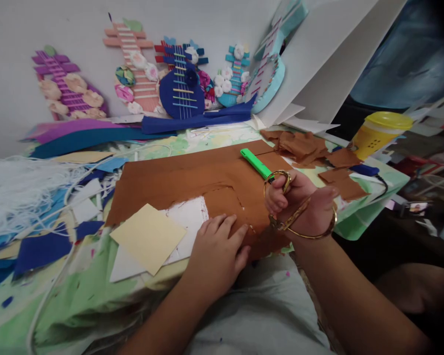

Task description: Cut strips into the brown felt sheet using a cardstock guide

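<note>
My left hand (220,246) lies flat on a brown sheet (163,172), fingers apart, at its front edge. Just right of it, my right hand (299,202) is raised with its fingers curled through the loops of gold-coloured scissors (296,217). Their blades point left, low over the sheet. A dark cut line curves across the brown sheet in front of my left hand. White paper (187,217) shows beside that hand, partly under a pale yellow square (148,239). Beyond my right hand rests a green cutter (256,163) on the brown sheet.
Brown scraps (299,147) and a yellow cup (381,133) are at the right. Decorated instrument shapes, one dark blue (183,93), lean on the wall. White string (18,197) and blue pieces (42,249) cover the left side. A cable (48,296) hangs over the front edge.
</note>
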Demonstrator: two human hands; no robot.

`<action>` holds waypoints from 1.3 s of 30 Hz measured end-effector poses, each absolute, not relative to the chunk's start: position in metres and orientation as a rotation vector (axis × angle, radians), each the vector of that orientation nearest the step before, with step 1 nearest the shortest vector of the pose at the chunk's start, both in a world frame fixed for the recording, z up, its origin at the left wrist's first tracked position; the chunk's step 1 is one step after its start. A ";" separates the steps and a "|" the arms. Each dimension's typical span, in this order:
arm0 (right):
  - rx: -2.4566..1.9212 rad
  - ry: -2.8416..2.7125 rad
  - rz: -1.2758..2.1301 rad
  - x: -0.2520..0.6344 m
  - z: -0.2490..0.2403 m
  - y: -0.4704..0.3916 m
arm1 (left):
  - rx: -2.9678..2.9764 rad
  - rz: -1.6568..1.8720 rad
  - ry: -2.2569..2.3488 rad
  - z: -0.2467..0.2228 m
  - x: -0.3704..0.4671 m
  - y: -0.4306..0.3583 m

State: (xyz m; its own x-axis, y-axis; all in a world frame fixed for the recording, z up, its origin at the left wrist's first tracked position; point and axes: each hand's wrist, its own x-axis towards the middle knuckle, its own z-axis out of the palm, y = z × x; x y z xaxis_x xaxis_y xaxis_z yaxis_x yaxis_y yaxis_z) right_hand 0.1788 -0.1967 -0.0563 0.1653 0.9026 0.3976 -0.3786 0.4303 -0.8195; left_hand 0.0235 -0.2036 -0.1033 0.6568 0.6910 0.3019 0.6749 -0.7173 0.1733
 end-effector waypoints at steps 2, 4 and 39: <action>-0.640 -1.054 0.999 0.178 -0.056 -0.200 | 2.815 0.541 1.157 -0.103 0.024 -0.204; -0.654 -1.078 0.989 0.176 -0.055 -0.205 | 2.811 0.542 1.164 -0.103 0.024 -0.204; -0.633 -1.199 0.976 0.187 -0.067 -0.211 | 2.755 0.564 1.180 -0.099 0.024 -0.206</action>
State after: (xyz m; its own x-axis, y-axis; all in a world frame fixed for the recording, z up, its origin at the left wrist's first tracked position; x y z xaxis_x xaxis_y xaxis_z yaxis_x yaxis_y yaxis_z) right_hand 0.1872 -0.2114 -0.0667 0.0582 0.8804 0.4706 -0.2825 0.4667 -0.8381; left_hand 0.0237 -0.2064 -0.0986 0.6331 0.7146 0.2977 0.6807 -0.6970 0.2254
